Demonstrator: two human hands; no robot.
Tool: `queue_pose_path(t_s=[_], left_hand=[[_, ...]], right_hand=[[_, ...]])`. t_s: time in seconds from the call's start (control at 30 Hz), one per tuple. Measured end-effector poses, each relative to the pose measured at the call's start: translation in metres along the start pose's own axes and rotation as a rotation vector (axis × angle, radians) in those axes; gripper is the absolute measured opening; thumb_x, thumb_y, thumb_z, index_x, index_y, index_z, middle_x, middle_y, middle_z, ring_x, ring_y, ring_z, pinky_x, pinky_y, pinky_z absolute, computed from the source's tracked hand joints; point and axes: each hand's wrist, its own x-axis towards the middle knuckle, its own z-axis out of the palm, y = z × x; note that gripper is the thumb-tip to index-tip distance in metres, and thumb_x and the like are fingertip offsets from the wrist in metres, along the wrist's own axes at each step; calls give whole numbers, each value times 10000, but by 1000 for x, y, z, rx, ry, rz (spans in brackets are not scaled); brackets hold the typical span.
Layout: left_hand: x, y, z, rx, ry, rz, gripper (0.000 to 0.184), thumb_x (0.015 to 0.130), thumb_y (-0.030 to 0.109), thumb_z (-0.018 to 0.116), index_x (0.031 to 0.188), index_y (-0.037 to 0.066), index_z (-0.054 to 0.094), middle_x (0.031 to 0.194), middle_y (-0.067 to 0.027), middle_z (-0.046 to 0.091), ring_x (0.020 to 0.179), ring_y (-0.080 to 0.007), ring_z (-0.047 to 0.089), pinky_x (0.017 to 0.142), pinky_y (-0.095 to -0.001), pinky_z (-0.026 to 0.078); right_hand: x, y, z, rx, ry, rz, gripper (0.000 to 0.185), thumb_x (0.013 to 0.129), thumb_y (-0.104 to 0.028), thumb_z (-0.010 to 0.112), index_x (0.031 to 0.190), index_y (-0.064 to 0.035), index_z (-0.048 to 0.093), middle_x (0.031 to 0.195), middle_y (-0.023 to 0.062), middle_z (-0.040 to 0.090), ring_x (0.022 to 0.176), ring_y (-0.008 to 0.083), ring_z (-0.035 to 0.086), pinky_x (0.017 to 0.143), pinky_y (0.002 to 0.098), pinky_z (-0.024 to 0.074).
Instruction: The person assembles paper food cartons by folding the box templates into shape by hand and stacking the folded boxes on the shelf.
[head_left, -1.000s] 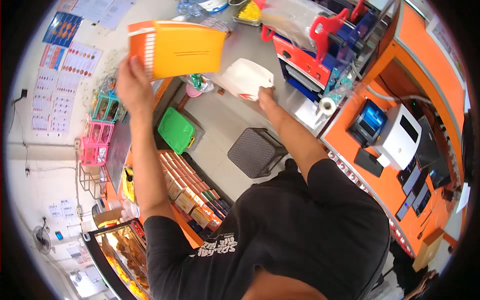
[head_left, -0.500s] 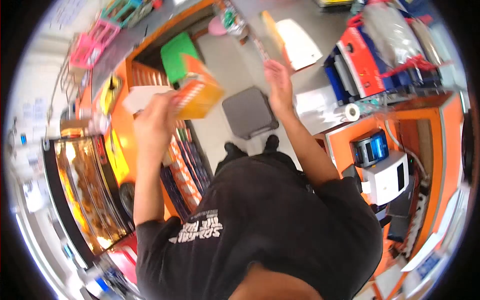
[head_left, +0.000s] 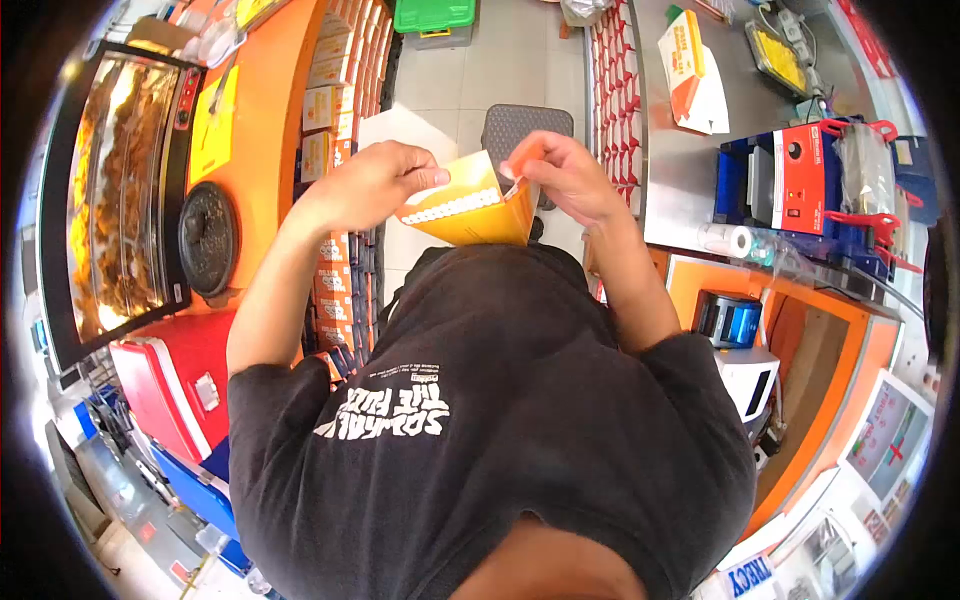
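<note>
A yellow-orange carton (head_left: 475,225) with a row of white marks is held in front of my waist, between both hands. My left hand (head_left: 385,180) pinches its left part, and a white sheet or flap (head_left: 410,130) reaches out beyond that hand. At the carton's right edge, my right hand (head_left: 565,175) grips an orange flap between thumb and fingers. Another orange and white carton (head_left: 685,70) lies on the metal counter (head_left: 665,190) at the right.
To the left stand a lit food display (head_left: 125,190), a round black lid (head_left: 208,238) and a red cooler (head_left: 175,385). A dark stool (head_left: 525,125) is ahead on the floor. A red and blue machine (head_left: 800,180) sits at the right.
The view has swung toward the left side of the room. The yellow carton has come down to my waist, and my right hand has moved from beside the counter onto its edge.
</note>
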Motion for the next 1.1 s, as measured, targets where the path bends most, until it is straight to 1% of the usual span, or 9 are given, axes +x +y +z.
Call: queue_pose_path(t_s=[0.1,0.23,0.37,0.6,0.7,0.73,0.87,0.97,1.1], left_hand=[[-22,-41,-1,-145,-54,26,381,978,328,538,945,-34,650,747,-159,631,708,-206,586,685,-336,469],[-57,-68,13,-180,-82,36,342,983,293,549,906,-31,626,723,9,573,704,-69,468,643,-276,420],[-95,-79,20,-83,-36,53,405,964,330,534,881,-50,648,673,-155,589,636,-207,546,614,-365,440],[-136,-114,21,-110,-91,177,336,904,283,604,832,-38,668,707,-196,628,644,-280,598,624,-383,465],[-151,-133,17,-21,-20,220,285,885,245,628,821,-32,655,601,-135,571,579,-204,551,591,-356,448],[-160,-138,17,40,78,235,237,853,223,668,818,-10,655,686,-129,609,668,-242,612,642,-370,478],[-183,-156,39,283,1202,459,215,827,185,724,938,28,630,954,-117,642,897,-229,624,730,-365,490],[-200,-162,67,-306,1133,-73,287,886,223,684,1056,6,606,1003,-110,641,970,-209,611,797,-339,488],[-156,-181,83,-789,1054,139,539,944,289,597,1369,5,426,1161,-204,628,1068,-295,618,847,-347,492]], right_hand=[[-2,17,33,-15,31,-60,142,921,-124,636,1022,-27,617,1009,56,652,892,105,589,832,247,465],[5,22,111,-473,237,14,249,903,-175,656,1080,-3,626,999,77,673,885,125,620,811,266,486],[4,34,168,-1026,375,-2,390,834,-286,685,1084,12,658,921,187,698,870,254,688,797,349,518],[5,51,234,-956,114,224,352,866,-273,636,1145,-61,671,889,178,702,792,234,679,774,331,511],[15,66,257,-920,27,264,314,913,-262,593,1171,-100,669,835,160,698,765,177,650,751,315,503],[19,77,250,-936,-24,237,303,949,-273,563,1154,-78,674,844,148,695,779,147,636,744,312,499],[43,97,245,-826,163,135,288,952,-215,590,1129,-1,668,953,95,714,860,114,637,801,282,494],[67,109,238,-455,281,95,283,947,-154,603,1165,22,641,1007,75,707,906,108,635,849,262,482],[100,132,252,-425,252,48,268,933,-99,630,1166,33,616,1036,89,698,898,87,627,808,236,492]])
